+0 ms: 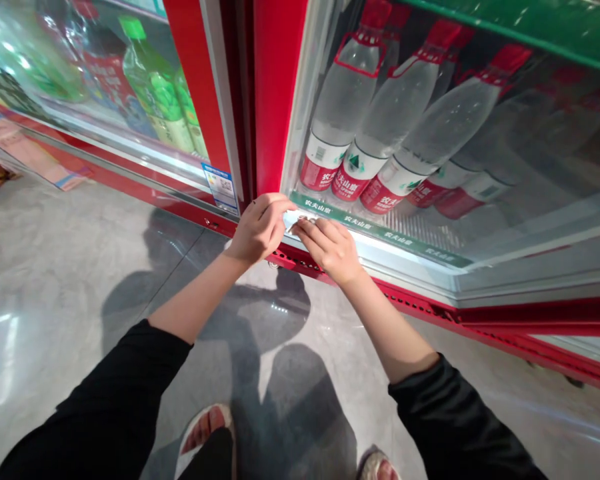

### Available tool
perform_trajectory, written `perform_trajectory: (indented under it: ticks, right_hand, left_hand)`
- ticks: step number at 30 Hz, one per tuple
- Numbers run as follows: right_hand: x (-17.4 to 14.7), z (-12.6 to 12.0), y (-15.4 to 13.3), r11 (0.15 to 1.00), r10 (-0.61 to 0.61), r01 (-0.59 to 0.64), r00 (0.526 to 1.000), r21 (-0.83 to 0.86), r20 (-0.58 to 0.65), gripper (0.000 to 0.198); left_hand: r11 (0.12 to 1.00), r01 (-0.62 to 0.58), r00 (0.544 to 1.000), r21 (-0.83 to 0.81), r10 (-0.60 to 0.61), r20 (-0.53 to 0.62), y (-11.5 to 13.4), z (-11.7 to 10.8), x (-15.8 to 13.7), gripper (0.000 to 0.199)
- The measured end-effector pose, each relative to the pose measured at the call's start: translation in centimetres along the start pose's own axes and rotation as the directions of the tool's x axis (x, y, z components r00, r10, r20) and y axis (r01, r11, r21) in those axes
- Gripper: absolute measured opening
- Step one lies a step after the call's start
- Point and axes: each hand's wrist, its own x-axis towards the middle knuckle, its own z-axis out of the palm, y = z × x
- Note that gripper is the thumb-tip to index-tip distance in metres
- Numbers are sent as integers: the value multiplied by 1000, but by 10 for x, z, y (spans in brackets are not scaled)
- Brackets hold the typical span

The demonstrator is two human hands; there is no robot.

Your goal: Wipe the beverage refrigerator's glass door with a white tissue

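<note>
My left hand [261, 228] and my right hand [330, 248] are close together at the lower front edge of the open red fridge [275, 87]. The left one is closed, its thumb and forefinger bent towards the other hand. Fingers of the right one are curled and pinched, and something small and pale, not clear enough to name, shows at their tips. Just behind the hands runs a green shelf strip [357, 220] with white lettering. Large water bottles [347, 100] with red caps and red-and-white labels stand on the shelf above it.
On the left is another red fridge [190, 40] with soft drinks, among them a green-capped bottle [147, 80]. A blue-and-white label [221, 189] is on its frame. The opened door's red lower edge [545, 313] lies to the right. Below is grey floor [55, 280].
</note>
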Motion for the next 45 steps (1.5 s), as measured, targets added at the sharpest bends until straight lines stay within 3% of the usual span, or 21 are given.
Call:
perform_trajectory:
  ticks: [4,7,10,15,19,25,28,31,35,40,42,45]
  right_hand:
    - [-7,4,-4,1000,-27,27,1000,0,-2,31]
    - [-32,-13,5,998,-54,54,999,-23,6,32]
    - [-44,-26,13,997,-38,39,999,-69,7,32]
    - [-14,-13,6,993,15,-15,1000,-120,-1,35]
    - [-2,-5,3,995,-29,31,999,-99,24,34]
    - [-46,-36,22,992,-85,87,996,-94,22,32]
    - [-46,-40,23,989,-19,12,999,-148,-49,30]
    - [-27,-29,14,980,25,-62,981,-189,-192,28]
    - [-17,-18,10,980,-60,17,975,-197,-215,25]
    - [-50,-38,25,965,-145,107,978,-238,-151,29]
    - [-55,-46,28,969,-130,85,975,-233,-181,27]
    - [-42,-45,25,976,-55,-19,944,-219,-324,22]
  left_hand:
    - [1000,11,1000,29,-11,24,2,-1,2,33]
    - [998,-50,998,38,49,29,1,-2,1,35]
    - [999,6,1000,36,-7,30,2,-1,0,35]
    - [999,-6,999,36,8,-49,5,4,1,34]
    - [998,-48,993,37,52,-107,9,5,5,37]
    - [998,-4,1000,57,6,-25,13,2,3,33]
    - [998,-22,999,57,21,24,19,3,3,34]
    - [997,-25,999,72,22,40,26,8,7,34]
    - [997,-15,1000,71,15,10,33,15,13,34]
    - [999,-16,999,-30,14,-51,33,13,11,33]
    - [999,1,1000,-38,-2,-30,32,10,9,33]
    - [1000,24,1000,-14,-24,11,29,8,6,32]
